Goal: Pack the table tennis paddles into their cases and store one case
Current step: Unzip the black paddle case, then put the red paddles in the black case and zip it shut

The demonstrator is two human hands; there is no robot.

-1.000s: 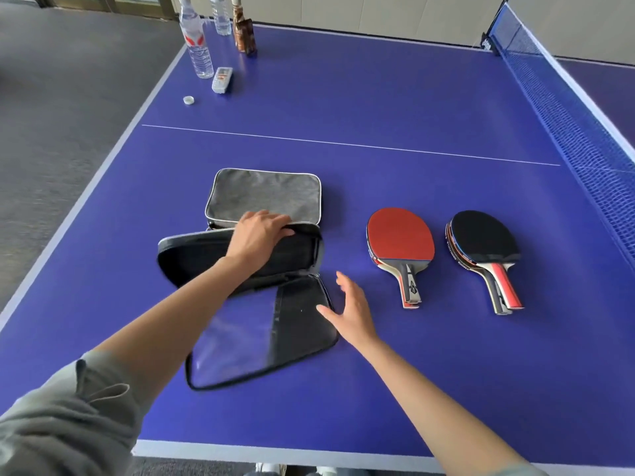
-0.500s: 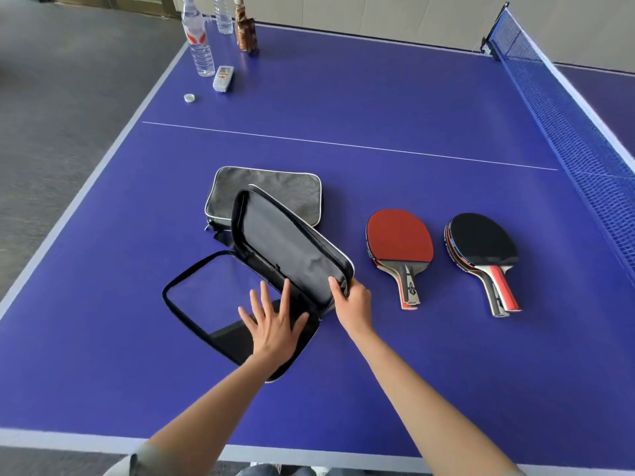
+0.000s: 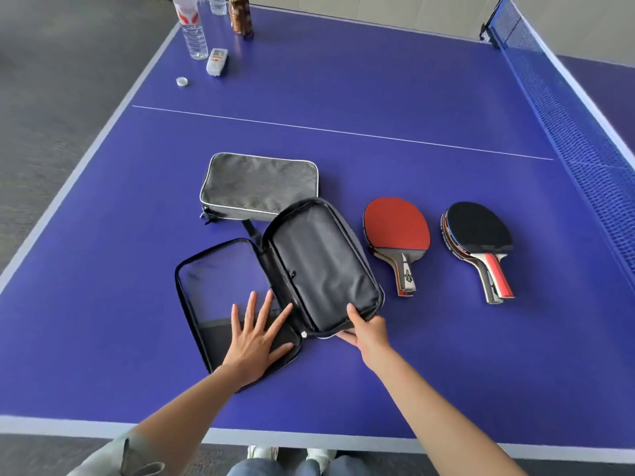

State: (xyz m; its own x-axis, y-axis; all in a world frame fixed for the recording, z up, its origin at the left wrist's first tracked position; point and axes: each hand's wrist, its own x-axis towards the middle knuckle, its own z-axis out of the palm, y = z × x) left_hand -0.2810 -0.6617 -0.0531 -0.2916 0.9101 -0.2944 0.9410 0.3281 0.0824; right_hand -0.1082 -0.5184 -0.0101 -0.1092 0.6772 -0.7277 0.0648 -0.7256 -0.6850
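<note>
Black case point(image 3: 309, 266): lies unzipped on the blue table point(image 3: 395, 97), spread like a book, its near corner close to the table's near edge.
Case flat half: see-through flap on the left, pressed down under my left hand point(image 3: 256, 338).
Left hand fingers: spread wide and straight, palm flat on the flap's near end.
Case padded half: tilted up on the right, dark lining facing me.
Right hand point(image 3: 366, 333): pinches the near rim of the padded half, thumb on the lining, other fingers curled beneath.
Grey case point(image 3: 259, 185): zipped, flat, just beyond the black case, nearly touching it.
Red paddle point(image 3: 397, 231): just right of the padded half, handle toward me; a second blade shows stacked under it.
Black paddle point(image 3: 477, 237): further right, apart from the red one, also stacked, handle toward me.
Net point(image 3: 563, 108): runs along the right side, beyond the black paddle.
Far left corner: bottles point(image 3: 192, 25), a small white pack point(image 3: 217, 61), a cap point(image 3: 181, 81), well apart from the cases.
Open room: bare blue surface right of my right arm and beyond the centre line.
</note>
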